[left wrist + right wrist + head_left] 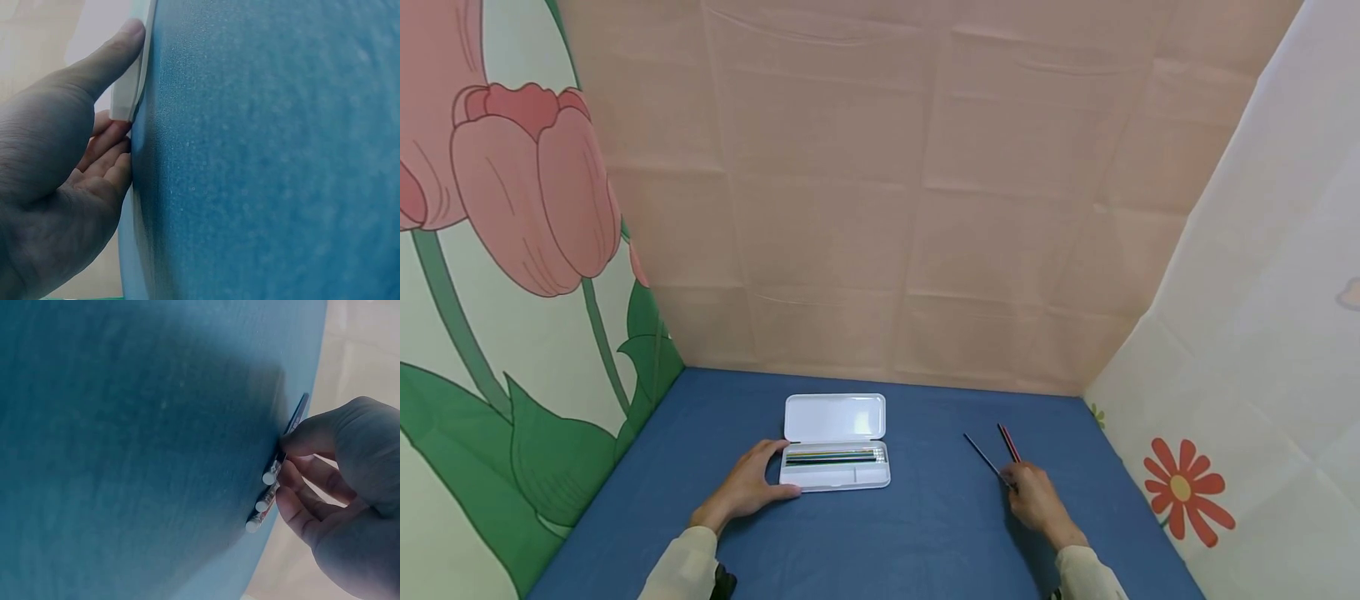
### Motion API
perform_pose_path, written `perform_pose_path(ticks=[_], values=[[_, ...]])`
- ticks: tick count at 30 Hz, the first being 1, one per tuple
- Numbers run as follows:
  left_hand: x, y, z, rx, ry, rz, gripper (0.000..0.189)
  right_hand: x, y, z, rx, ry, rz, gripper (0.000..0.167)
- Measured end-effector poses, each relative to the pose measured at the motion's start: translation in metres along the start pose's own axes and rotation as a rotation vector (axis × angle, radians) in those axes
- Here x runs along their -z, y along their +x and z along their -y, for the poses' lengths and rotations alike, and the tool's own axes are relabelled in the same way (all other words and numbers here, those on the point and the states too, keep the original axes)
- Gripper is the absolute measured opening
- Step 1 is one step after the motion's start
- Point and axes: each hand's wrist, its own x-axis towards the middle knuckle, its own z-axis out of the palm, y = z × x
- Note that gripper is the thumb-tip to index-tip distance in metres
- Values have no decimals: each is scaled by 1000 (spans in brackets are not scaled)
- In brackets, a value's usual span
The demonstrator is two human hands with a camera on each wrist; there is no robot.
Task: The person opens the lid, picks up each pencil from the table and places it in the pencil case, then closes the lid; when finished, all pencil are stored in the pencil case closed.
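Note:
A white pencil case lies with its lid folded back, and several pencils rest in its rear compartment. My left hand holds the case's left end, thumb along the front edge and fingers toward the back. On the right, my right hand pinches a dark pencil between thumb and forefinger, low against the cloth. A red pencil and a black one lie just past the fingers. In the right wrist view, three white eraser ends show side by side near the fingertips.
A blue cloth covers the table. Behind it hangs a beige sheet. A tulip-printed sheet stands at the left, and a white sheet with a red flower at the right.

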Motion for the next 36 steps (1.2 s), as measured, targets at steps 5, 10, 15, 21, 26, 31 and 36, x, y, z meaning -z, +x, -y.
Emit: perform_pose_path(ticks=[5,10,15,21,26,31,36], values=[[0,-1,0,-6,-2,-3,97,-1,3,1,-6,-9,8,27],[0,-1,0,-12,3,0,97,-2,4,3,-5,-10,18,26],[-1,0,2,-6,5,3,97,0,5,10,-7,-27,42,28],[0,0,0,-23,2,-3,97,-1,6,9,35,6,63,26],[0,-1,0,-28,6,-9,97,-7,8,5,221,40,-54,25],[0,-1,0,-27,6,-12,97,2,10,33,174,57,-2,28],[0,-1,-1,-30,7,-14,97,3,17,55,160,40,70,26]])
